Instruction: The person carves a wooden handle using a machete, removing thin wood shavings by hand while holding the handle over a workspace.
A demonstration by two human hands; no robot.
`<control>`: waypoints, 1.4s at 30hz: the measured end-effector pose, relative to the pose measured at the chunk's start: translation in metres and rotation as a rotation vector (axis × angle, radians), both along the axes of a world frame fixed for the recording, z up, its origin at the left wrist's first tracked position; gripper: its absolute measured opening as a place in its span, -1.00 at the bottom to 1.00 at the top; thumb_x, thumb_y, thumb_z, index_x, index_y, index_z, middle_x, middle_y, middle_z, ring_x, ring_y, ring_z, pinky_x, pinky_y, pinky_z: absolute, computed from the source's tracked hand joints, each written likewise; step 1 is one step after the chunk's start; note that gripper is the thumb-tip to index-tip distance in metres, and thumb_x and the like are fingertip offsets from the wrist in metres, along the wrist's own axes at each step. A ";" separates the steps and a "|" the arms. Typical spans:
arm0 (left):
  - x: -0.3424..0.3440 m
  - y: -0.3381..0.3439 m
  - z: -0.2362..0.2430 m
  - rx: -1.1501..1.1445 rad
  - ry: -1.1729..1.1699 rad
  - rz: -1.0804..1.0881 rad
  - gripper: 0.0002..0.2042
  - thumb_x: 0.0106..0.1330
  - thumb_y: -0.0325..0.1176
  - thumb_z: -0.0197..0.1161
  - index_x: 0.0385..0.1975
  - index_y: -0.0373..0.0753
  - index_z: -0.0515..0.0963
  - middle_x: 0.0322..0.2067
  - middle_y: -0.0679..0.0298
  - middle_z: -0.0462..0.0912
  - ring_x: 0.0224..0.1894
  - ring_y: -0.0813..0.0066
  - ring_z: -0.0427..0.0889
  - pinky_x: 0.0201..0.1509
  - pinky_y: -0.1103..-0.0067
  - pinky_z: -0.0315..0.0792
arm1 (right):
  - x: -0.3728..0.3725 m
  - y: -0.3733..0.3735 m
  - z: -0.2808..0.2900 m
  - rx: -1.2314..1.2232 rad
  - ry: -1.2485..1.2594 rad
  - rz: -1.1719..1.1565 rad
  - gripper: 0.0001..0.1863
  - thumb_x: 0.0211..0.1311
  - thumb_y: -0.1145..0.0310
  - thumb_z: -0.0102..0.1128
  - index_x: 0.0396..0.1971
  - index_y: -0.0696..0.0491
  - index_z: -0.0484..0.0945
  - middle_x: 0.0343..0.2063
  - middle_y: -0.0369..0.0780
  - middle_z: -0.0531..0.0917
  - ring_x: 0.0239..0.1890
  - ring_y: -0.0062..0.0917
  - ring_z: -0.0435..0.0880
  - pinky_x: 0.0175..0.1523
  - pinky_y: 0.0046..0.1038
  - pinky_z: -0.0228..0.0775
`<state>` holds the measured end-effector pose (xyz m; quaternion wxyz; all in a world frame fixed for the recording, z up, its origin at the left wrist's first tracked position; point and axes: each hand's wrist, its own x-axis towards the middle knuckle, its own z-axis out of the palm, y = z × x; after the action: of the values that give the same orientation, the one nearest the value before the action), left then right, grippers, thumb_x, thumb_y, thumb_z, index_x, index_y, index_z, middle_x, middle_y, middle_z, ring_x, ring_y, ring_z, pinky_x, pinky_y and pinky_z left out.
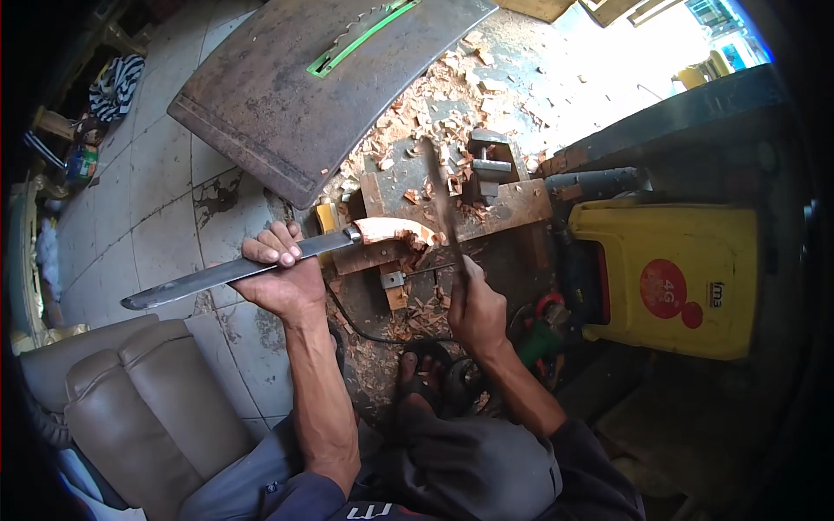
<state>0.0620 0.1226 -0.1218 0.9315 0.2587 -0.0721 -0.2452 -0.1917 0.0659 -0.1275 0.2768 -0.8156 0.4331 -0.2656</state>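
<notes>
My left hand (280,267) is closed around the blade of a machete (187,284), its point toward the left. The machete's pale orange wooden handle (382,229) has a rough, curved end and lies over the edge of a low wooden bench (499,208). My right hand (478,306) is wrapped round the near end of a long, narrow dark tool (445,204), held upright just right of the handle's end. Motion blurs this tool, so I cannot tell whether it is a blade or a file.
A metal vise (489,161) sits on the bench amid wood chips (417,108). Beyond it stands a saw table (269,87) with a toothed blade in a green slot. A yellow plastic chair (686,269) is at right, a brown padded seat (165,399) at lower left. A black cord (356,330) crosses the floor.
</notes>
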 end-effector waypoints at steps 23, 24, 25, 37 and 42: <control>-0.011 -0.010 0.007 -0.021 -0.107 0.031 -0.23 0.53 0.31 -0.39 -0.77 -0.17 0.37 -0.81 0.29 0.33 -0.61 0.45 0.26 -0.07 0.45 0.30 | -0.024 -0.005 -0.030 0.071 0.450 0.080 -0.50 0.31 0.41 0.09 0.26 0.01 0.31 -0.37 0.04 0.69 -0.45 0.01 0.71 -0.40 0.00 0.54; -0.010 -0.012 0.008 -0.022 -0.117 0.022 -0.22 0.53 0.32 -0.40 -0.77 -0.17 0.37 -0.81 0.28 0.33 -0.61 0.45 0.26 -0.07 0.45 0.30 | -0.025 -0.006 -0.030 0.068 0.449 0.077 -0.50 0.31 0.41 0.10 0.26 0.01 0.31 -0.37 0.04 0.69 -0.45 0.01 0.71 -0.40 -0.01 0.54; -0.011 -0.013 0.006 -0.017 -0.124 0.022 -0.22 0.53 0.32 -0.40 -0.77 -0.17 0.37 -0.81 0.28 0.33 -0.61 0.45 0.26 -0.07 0.45 0.30 | -0.026 -0.008 -0.028 0.068 0.451 0.084 -0.50 0.31 0.42 0.10 0.25 0.01 0.31 -0.37 0.04 0.69 -0.45 0.01 0.71 -0.39 -0.01 0.55; -0.002 -0.001 0.003 -0.065 -0.108 -0.059 -0.22 0.52 0.32 -0.34 -0.77 -0.18 0.43 -0.78 0.29 0.32 -0.56 0.46 0.25 0.01 0.39 0.23 | -0.021 -0.006 -0.040 0.340 0.207 0.045 -0.64 0.35 0.41 0.09 0.14 0.02 0.43 -0.53 0.13 0.63 -0.42 0.12 0.66 -0.33 0.08 0.48; 0.009 0.008 0.002 -0.079 0.169 -0.244 -0.40 0.58 -0.19 -0.31 -0.84 -0.18 0.31 -0.80 0.24 0.25 -0.57 0.42 0.25 -0.06 0.34 0.32 | -0.027 -0.009 -0.044 0.390 0.192 0.047 -0.64 0.38 0.39 0.08 0.15 0.01 0.42 -0.53 0.14 0.62 -0.41 0.14 0.66 -0.33 0.08 0.47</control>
<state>0.0709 0.1310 -0.1201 0.9071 0.1895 -0.0340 -0.3743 -0.2188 0.0565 -0.1719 0.3931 -0.7780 0.4815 -0.0912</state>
